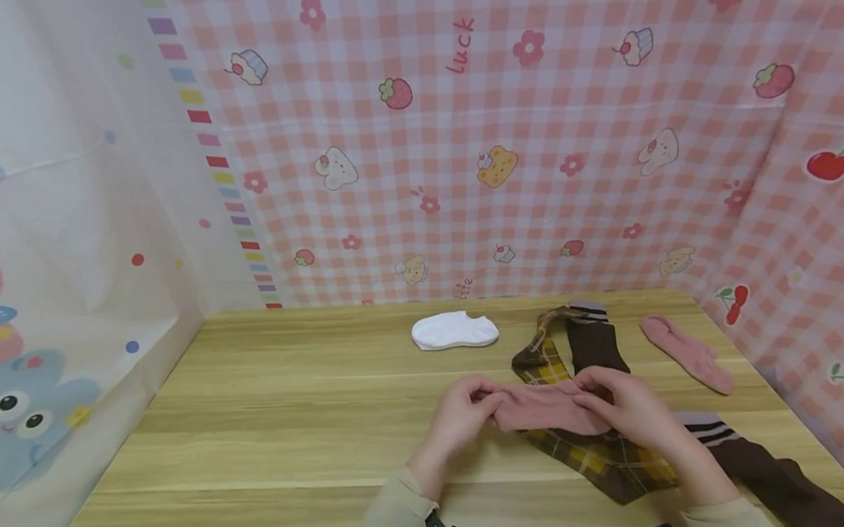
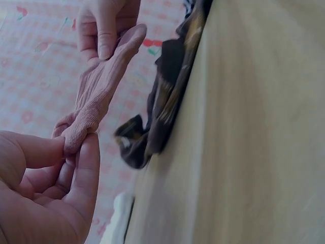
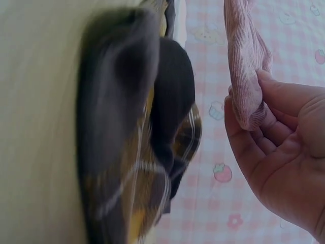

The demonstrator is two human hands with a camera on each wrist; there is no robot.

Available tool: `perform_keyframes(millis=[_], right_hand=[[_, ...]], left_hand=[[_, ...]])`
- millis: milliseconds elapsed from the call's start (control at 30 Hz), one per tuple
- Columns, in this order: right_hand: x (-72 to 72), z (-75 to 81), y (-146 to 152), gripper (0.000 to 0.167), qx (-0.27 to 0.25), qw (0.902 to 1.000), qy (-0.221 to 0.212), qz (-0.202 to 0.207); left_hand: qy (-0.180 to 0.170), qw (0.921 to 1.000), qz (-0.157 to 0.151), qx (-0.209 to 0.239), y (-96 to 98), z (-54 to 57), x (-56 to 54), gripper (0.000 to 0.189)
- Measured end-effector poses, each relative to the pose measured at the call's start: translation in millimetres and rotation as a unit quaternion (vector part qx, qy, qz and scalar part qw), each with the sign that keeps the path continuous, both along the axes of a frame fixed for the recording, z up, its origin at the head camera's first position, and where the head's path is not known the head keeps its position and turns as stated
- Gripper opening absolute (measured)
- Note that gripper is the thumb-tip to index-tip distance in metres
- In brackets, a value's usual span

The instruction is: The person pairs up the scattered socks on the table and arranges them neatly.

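Observation:
A pink ribbed sock [image 1: 549,409] is stretched sideways between both hands, raised above the table in the wrist views. My left hand [image 1: 464,414] pinches one end between thumb and fingers; that grip shows close up in the left wrist view [image 2: 56,183]. At the other end my right hand [image 1: 625,407] pinches the sock, its thumb on the near side. Beneath and behind the held sock lie brown and yellow plaid socks [image 1: 614,466], partly hidden by the sock and the right hand.
A white ankle sock [image 1: 455,330] lies toward the table's back. Farther right is another pink sock [image 1: 686,353]. Dark brown socks with striped cuffs lie behind the hands [image 1: 595,343] and beside the right forearm [image 1: 785,468]. Patterned cloth [image 1: 418,139] hangs behind the wooden table [image 1: 281,423].

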State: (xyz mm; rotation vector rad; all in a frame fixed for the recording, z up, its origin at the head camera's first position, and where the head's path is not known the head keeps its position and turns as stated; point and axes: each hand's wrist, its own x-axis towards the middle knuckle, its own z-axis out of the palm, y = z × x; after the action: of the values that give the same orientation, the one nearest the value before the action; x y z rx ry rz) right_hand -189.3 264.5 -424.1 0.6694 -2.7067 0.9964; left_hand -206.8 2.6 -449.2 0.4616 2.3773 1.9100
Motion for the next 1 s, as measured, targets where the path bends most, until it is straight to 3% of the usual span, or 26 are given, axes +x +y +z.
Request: perform_keyframes(millis=[267, 567, 1000], right_hand=[[-13.2, 1.0, -20.7, 0.009, -0.004, 0.9999, 0.013, 0.010], [-31.0, -1.4, -42.7, 0.007, -0.007, 0.9998, 0.017, 0.009], [-53.0, -8.1, -67.2, 0.007, -0.032, 0.9995, -0.002, 0.004]], left_hand=[[0.003, 0.9997, 0.011, 0.021, -20.9, 2.5, -10.0, 0.009], [0.005, 0.9988, 0.048, -0.013, -42.2, 5.5, -20.5, 0.012], [0.004, 0.9973, 0.072, -0.014, -61.2, 8.4, -27.8, 0.012]])
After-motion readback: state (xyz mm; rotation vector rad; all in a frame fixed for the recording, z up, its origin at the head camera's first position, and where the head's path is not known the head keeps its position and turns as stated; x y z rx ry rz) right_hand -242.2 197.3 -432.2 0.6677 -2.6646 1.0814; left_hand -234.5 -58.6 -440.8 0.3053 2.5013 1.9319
